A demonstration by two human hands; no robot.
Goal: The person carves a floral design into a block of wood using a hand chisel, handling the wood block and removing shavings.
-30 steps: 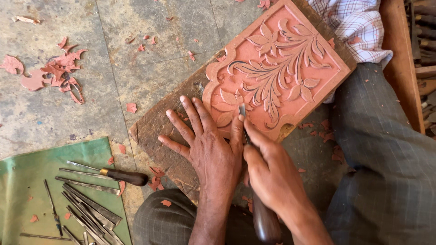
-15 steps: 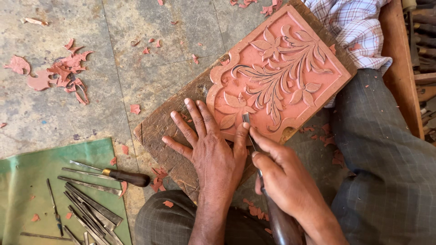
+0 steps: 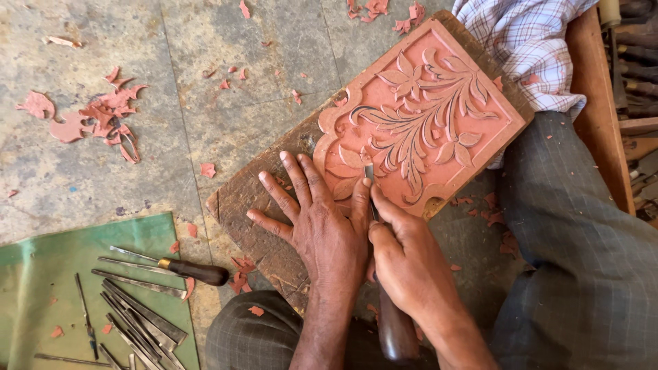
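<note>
A person carves a floral relief into a terracotta-coloured panel (image 3: 428, 116) that lies on a rough wooden board (image 3: 253, 205) on the stone floor, just ahead of both hands. The right hand (image 3: 411, 264) is closed around a dark-handled chisel (image 3: 387, 288), its narrow blade meeting the panel's near edge among the lower leaves. The left hand (image 3: 319, 219) lies flat and spread on the board, fingers open, its thumb pressed against the blade to steer it (the tip itself is largely hidden between the two hands).

The risk, as judged from this grip, sits at that thumb: a slip or a push too hard could drive the edge into it, or skid the blade across the finished leaves and chip their thin raised rims. The panel also overhangs the board on the far side, so heavy pressure might rock it.

Left of the left hand, spare carving tools (image 3: 130, 308) lie on a green cloth (image 3: 41, 274), with reddish shavings (image 3: 103, 116) scattered farther out.
</note>
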